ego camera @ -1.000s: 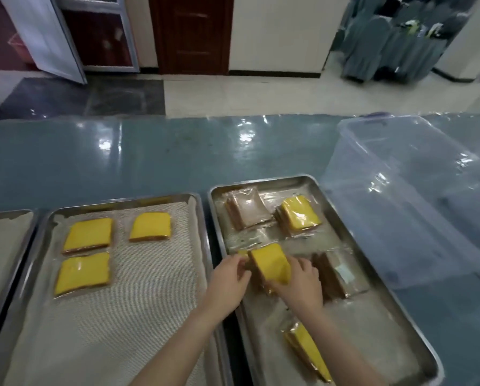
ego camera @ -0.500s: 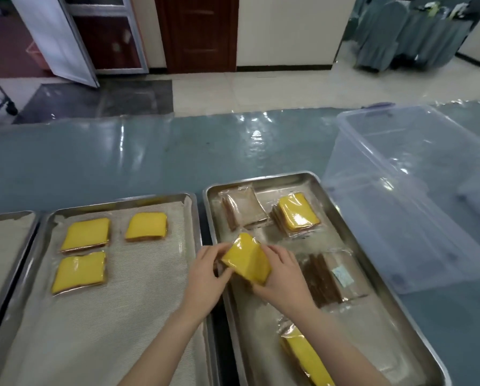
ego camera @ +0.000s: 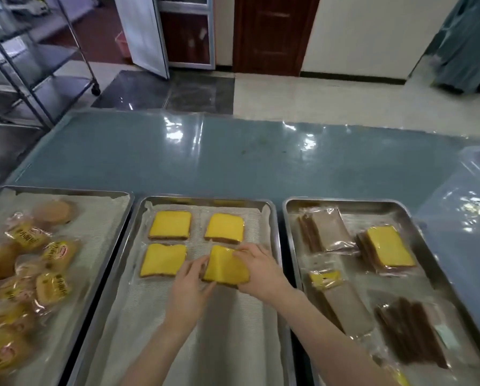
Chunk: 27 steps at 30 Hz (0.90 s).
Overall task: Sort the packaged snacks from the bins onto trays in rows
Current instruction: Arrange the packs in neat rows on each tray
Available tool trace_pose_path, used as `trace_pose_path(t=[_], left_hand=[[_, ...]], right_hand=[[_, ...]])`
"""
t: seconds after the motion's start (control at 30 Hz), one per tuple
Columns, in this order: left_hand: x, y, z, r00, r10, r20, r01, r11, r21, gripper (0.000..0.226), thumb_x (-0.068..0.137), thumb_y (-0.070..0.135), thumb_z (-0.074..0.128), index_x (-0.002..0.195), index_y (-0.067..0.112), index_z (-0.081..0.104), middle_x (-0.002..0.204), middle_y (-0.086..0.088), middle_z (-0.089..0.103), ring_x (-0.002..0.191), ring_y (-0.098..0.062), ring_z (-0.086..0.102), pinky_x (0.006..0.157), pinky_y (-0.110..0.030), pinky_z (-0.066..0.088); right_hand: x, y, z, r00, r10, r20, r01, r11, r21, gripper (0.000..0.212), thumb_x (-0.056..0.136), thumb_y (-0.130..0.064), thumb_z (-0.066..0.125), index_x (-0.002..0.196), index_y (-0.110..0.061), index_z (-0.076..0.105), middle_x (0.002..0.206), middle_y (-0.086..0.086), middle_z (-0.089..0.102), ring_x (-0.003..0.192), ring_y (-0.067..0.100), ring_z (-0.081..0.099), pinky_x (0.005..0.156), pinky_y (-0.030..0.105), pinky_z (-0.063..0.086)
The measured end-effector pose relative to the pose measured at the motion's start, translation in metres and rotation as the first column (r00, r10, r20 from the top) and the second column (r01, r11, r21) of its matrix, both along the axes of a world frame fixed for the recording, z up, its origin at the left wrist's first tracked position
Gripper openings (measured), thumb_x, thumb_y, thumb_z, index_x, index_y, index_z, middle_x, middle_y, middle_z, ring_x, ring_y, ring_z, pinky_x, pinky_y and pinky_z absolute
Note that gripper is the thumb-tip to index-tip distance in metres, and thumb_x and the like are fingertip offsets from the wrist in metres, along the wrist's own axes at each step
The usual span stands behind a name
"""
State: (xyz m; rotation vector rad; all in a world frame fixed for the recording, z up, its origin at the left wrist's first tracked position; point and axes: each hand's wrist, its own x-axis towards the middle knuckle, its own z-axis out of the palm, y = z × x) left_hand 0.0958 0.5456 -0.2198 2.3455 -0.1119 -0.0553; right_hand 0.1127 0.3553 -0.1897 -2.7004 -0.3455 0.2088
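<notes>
Wrapped yellow-topped cake slice [ego camera: 225, 267] lay in the middle tray [ego camera: 233, 344], second row, right. Left hand [ego camera: 188, 296] pinched its left edge; right hand [ego camera: 261, 270] fingers curled over its right edge. Judged light, soft, with slippery film: hold by the edges, don't squeeze.

We see through one wide-angle camera worn on the head, placed at the near side of the table [ego camera: 261, 162] and facing forward and down across it. The middle tray [ego camera: 205, 200] lies close beneath us near centre. The left tray [ego camera: 66, 190] and right tray [ego camera: 344, 202] run off the frame's sides, and the floor [ego camera: 316, 98] and door [ego camera: 266, 34] sit far beyond.
</notes>
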Motion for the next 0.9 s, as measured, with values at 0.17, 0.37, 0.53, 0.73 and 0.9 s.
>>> trace_pose_path(t=[0.17,0.37,0.53,0.73,0.9], left_hand=[[0.017,0.006,-0.019,0.998,-0.058,0.025,0.048,0.952,0.302,0.057,0.079,0.03,0.075,0.132,0.019,0.057,0.11,-0.003,0.059,0.103,-0.025,0.052,0.087,-0.037,0.048],[0.023,0.002,-0.023,0.994,-0.11,0.014,0.092,0.887,0.453,0.05,0.08,0.037,0.073,0.126,0.022,0.061,0.116,-0.003,0.058,0.111,-0.024,0.051,0.089,-0.036,0.047],[0.019,-0.005,-0.012,0.993,-0.108,0.051,0.073,0.885,0.46,0.05,0.068,0.03,0.084,0.113,0.015,0.068,0.107,-0.008,0.058,0.101,-0.03,0.054,0.08,-0.041,0.05],[0.014,-0.077,0.018,0.957,-0.181,0.228,0.125,0.963,0.237,0.025,0.078,0.022,0.077,0.101,0.016,0.07,0.096,-0.001,0.061,0.092,-0.022,0.058,0.083,-0.032,0.048],[0.007,-0.175,0.041,0.926,-0.334,0.175,0.328,0.943,0.063,0.025,0.09,0.029,0.062,0.114,0.024,0.062,0.104,0.009,0.057,0.098,-0.007,0.053,0.086,-0.024,0.048]], right_hand=[[0.022,0.014,-0.023,0.999,0.021,-0.047,-0.024,0.997,-0.068,0.06,0.078,-0.02,0.071,0.134,-0.017,0.051,0.142,0.001,0.037,0.132,0.021,0.032,0.113,0.032,0.029],[0.024,0.015,-0.04,0.988,-0.017,-0.153,0.013,1.0,-0.026,0.059,0.081,-0.013,0.07,0.136,-0.015,0.048,0.152,0.0,0.022,0.143,0.019,0.019,0.115,0.034,0.031],[0.01,-0.005,-0.024,0.995,-0.052,-0.09,0.06,0.994,0.088,0.061,0.082,-0.021,0.071,0.138,-0.018,0.048,0.154,-0.002,0.026,0.142,0.017,0.024,0.114,0.026,0.026],[-0.036,-0.097,0.014,0.863,-0.466,0.197,0.448,0.885,0.131,0.037,0.085,-0.019,0.068,0.122,-0.018,0.063,0.132,-0.003,0.051,0.124,0.013,0.046,0.104,0.018,0.03],[-0.066,-0.2,0.026,0.626,-0.765,0.152,0.768,0.639,0.05,0.051,0.084,-0.029,0.07,0.13,-0.015,0.055,0.14,0.008,0.043,0.129,0.028,0.038,0.11,0.042,0.034]])
